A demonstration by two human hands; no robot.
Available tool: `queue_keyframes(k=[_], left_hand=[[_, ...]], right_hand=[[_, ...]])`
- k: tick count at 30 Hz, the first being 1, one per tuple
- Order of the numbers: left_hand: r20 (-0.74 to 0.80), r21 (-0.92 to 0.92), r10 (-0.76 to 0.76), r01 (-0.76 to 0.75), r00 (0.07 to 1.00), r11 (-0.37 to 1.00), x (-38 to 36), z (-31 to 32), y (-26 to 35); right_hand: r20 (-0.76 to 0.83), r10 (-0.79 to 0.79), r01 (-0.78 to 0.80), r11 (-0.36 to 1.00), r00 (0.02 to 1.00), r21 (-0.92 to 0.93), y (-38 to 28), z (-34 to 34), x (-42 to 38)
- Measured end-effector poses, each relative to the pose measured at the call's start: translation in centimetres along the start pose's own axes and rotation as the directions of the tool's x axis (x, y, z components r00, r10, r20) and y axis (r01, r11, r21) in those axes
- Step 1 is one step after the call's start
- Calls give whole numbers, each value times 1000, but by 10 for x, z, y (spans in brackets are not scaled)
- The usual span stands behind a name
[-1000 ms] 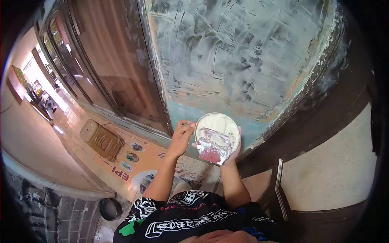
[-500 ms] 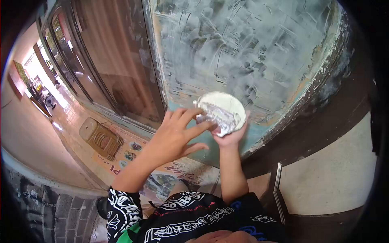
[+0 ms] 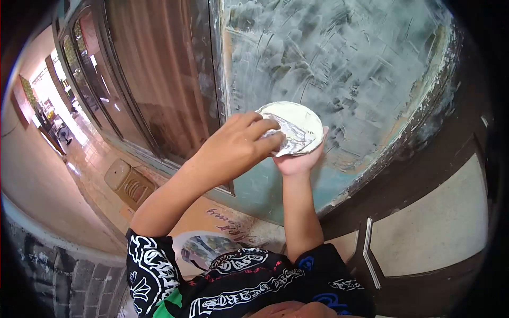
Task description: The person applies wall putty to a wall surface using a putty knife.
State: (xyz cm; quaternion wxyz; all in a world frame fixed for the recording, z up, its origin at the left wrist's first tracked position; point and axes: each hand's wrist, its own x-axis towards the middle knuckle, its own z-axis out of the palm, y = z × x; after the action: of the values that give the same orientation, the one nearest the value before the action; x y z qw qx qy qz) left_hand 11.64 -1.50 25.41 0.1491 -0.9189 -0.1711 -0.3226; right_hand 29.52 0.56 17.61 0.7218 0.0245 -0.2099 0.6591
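A round white tub [image 3: 303, 117] with a pale, cream-white top sits in front of the wall. My right hand [image 3: 298, 163] cups it from below, the palm under its base and the fingers mostly hidden behind it. Crumpled silvery foil [image 3: 293, 139] lies across the near left part of the tub's top. My left hand [image 3: 241, 140] reaches in from the left, its fingers bent and closed on the foil's left edge.
A wall panel [image 3: 339, 58] smeared with grey-white coating stands directly ahead. Left of it is a dark-framed window [image 3: 159, 69] with a brown curtain. A brown plastic stool [image 3: 127, 183] stands on the floor at left, near a printed banner [image 3: 212, 217]. Dark, curved trim [image 3: 392, 212] runs along the right.
My left hand's fingers, spread over the foil before, have closed on its edge. The tub has moved slightly up in view, and the camera has turned a little left.
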Motion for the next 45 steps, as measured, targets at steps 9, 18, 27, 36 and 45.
queue_keyframes(k=[9,18,27,36,45], left_hand=[[19,-204,58,-53,998,978,9,-19,-29],[199,-338,66,5,978,941,9,-25,-57],[37,-416,378,-330,925,847,-10,3,-70],[-6,-440,454,-410,891,799,-27,13,-65],[80,-463,474,-389,877,797,-33,23,-64]], right_hand=[[-1,26,-26,997,1000,71,18,0,-9],[-128,-49,53,998,991,27,35,-6,-23],[-14,-193,192,981,981,-34,50,-14,-43],[36,-110,106,989,993,102,51,-28,-63],[-49,-89,94,988,995,121,45,-34,-68]])
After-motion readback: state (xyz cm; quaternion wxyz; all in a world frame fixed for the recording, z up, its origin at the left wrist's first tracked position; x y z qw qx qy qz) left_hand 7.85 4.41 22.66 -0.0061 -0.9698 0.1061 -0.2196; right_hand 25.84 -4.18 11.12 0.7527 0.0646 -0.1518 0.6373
